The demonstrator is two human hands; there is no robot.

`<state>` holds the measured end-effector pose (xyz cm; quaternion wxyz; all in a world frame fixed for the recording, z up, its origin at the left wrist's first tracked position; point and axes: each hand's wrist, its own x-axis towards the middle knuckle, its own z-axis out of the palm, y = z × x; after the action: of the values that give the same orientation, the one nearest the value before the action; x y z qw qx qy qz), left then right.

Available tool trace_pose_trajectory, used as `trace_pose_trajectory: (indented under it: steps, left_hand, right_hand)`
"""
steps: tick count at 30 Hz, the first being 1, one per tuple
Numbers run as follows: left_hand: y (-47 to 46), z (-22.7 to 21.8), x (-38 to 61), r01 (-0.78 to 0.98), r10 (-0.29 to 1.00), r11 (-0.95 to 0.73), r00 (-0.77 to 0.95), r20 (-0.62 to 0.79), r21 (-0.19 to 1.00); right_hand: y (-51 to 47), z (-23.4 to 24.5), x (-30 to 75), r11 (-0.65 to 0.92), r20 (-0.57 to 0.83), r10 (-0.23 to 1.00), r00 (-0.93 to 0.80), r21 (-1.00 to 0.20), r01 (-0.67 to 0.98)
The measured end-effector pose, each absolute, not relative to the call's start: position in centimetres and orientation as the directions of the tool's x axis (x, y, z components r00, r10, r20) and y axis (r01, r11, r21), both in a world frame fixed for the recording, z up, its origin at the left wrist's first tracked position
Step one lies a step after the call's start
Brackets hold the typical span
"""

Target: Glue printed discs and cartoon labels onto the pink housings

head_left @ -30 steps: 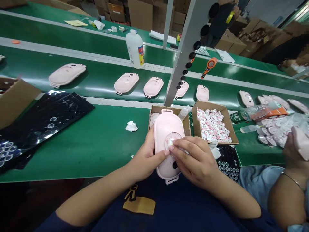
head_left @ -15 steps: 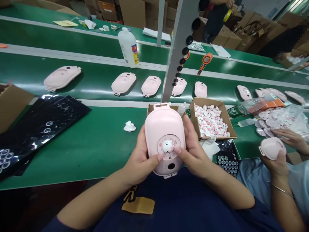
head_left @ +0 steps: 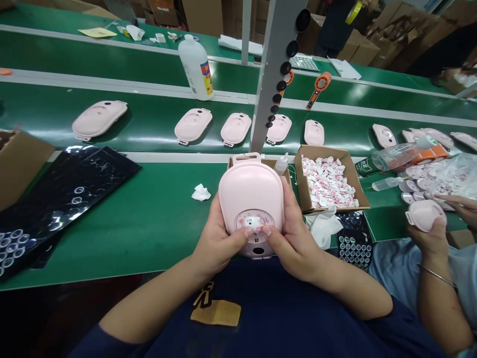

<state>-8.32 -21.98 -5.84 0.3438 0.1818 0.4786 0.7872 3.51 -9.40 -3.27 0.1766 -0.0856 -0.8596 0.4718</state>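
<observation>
Between my two hands is a pink plastic lid-like cover [head_left: 251,186], held over the table's near edge. A small white cat-face piece [head_left: 254,222] sits in the round recess on its face. My left hand [head_left: 221,231] grips the left side, its thumb pressed on the lower left of the cat face. On the other side my right hand [head_left: 292,236] holds the edge, with its thumb against the lower right of the cat face. The fingers behind the cover are hidden. A cardboard box of cat-face pieces [head_left: 328,181] stands to the right.
Several pink covers [head_left: 194,126] lie along the green belt [head_left: 149,124] behind a metal post [head_left: 265,79]. A white bottle [head_left: 196,67] stands beyond. Crumpled tissue [head_left: 201,192] and black sheets [head_left: 89,184] lie left. A co-worker's hand [head_left: 428,243] holds another pink piece at right.
The cover has tipped, its lower end turning away, so the recess looks flatter. Both thumbs stay on the cat face. The co-worker's far hand has shifted slightly right.
</observation>
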Motion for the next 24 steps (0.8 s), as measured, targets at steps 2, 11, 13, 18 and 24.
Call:
trace_pose_trajectory:
  steps: [2, 11, 13, 18, 24]
  left_hand:
    - [-21.8, -5.7, -8.2, -0.377, 0.704, -0.312, -0.708, -0.054, 0.872]
    - [-22.0, -5.5, -8.4, -0.371, 0.718, -0.323, -0.696, -0.03, 0.871]
    - [-22.1, -5.7, -8.6, -0.383, 0.736, -0.308, -0.676, -0.037, 0.871]
    - [-22.5, -5.9, -8.5, -0.316, 0.668, -0.25, -0.74, -0.073, 0.915]
    - [-23.9, -5.2, -16.6, -0.08, 0.235, -0.362, -0.972, 0.008, 0.929]
  right_hand:
    - [-9.4, -3.3, 3.4, 0.543, 0.22, 0.32, -0.922, -0.839, -0.011]
    - [-9.2, -3.8, 3.2, 0.526, 0.181, 0.331, -0.926, -0.85, 0.022]
    - [-9.4, -3.9, 3.2, 0.549, 0.185, 0.32, -0.929, -0.835, 0.023]
    - [-9.6, -3.8, 3.2, 0.596, 0.226, 0.228, -0.947, -0.802, -0.048]
    - [-7.6, -4.6, 5.7, 0.51, 0.317, 0.149, -0.936, -0.836, -0.202]
